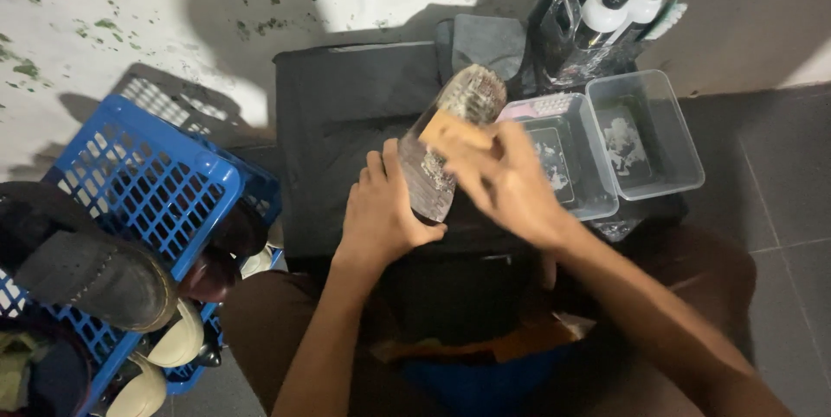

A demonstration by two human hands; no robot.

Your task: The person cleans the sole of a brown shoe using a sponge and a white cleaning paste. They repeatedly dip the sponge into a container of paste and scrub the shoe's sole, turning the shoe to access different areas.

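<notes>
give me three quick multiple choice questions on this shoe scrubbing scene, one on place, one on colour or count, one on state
1. Where do the clear tubs sit?
A. beside the right hand
B. inside the blue crate
C. on the person's lap

2. What colour is the crate?
A. red
B. blue
C. green

3. How is the shoe held?
A. sole up
B. sole down
C. lying untouched on the floor

Answers:
1 A, both tubs stand just beyond the right hand.
2 B, its plastic lattice is blue.
3 A, the left hand grips it with the tread facing up under the brush.
</notes>
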